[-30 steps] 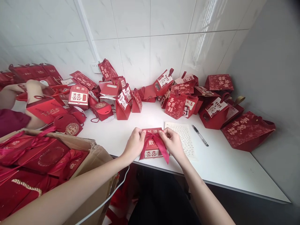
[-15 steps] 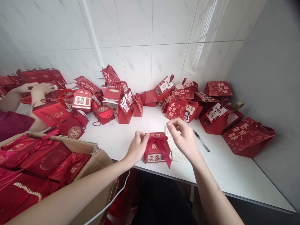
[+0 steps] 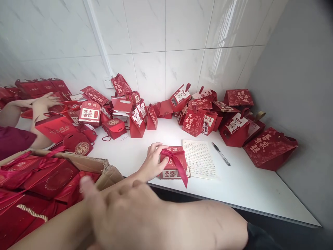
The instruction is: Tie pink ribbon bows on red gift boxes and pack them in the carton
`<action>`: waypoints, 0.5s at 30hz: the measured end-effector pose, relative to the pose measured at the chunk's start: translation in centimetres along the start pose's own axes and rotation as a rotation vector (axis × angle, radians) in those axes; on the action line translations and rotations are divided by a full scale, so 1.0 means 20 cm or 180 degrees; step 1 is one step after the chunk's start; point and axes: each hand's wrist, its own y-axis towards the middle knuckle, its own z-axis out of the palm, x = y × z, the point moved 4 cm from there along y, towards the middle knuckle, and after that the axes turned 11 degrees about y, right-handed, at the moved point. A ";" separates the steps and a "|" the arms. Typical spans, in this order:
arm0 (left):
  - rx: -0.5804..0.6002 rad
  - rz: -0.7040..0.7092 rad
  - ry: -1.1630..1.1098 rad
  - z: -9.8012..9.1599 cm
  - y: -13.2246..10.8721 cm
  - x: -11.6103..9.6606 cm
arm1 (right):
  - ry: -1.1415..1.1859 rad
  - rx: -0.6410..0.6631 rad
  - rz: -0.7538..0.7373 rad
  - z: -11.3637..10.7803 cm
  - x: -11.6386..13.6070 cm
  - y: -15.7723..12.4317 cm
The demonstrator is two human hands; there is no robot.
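A small red gift box [image 3: 174, 174] with white-and-red double-happiness lettering and a dark pink ribbon bow [image 3: 177, 160] stands near the table's front edge. My left hand [image 3: 154, 161] grips its left side, fingers over the top and thumb by the ribbon. My right hand [image 3: 130, 211] is close to the camera, reaching across my left forearm. Motion smears it, its thumb sticks out, and its other fingers are mostly hidden, so whether it touches the forearm is unclear. Beside the box lies a handwritten sheet of paper [image 3: 199, 158], with a black pen [image 3: 221, 154] to its right.
Several red gift boxes [image 3: 192, 122] crowd the table's back along the tiled wall. At left, a cardboard box [image 3: 114, 173] is packed with red ribboned boxes. Behind it, another person's hands [image 3: 47, 100] rest among more red boxes. A grey wall [image 3: 299, 114] bounds the right.
My right hand has swept from above the paper down and left across my left forearm, uncovering the sheet. My left hand's fingers have spread further over the box top. The other person's hands shifted slightly.
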 end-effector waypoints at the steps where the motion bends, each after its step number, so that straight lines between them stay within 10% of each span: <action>1: 0.0035 -0.0003 -0.0010 0.00 0.00 0.00 | -0.0214 0.0131 -0.0035 0.00 0.00 0.00; 5: 0.0207 0.0135 -0.0116 -0.01 0.01 0.00 | 0.0051 0.0627 -0.0010 -0.06 -0.07 -0.12; 10: 0.0384 0.0254 -0.0230 -0.03 0.04 -0.03 | -0.0692 -0.0627 0.0702 -0.11 -0.32 -0.35; 15: 0.0526 0.0090 -0.0425 -0.05 0.04 -0.03 | -0.1450 -0.0913 0.0470 -0.06 -0.41 -0.37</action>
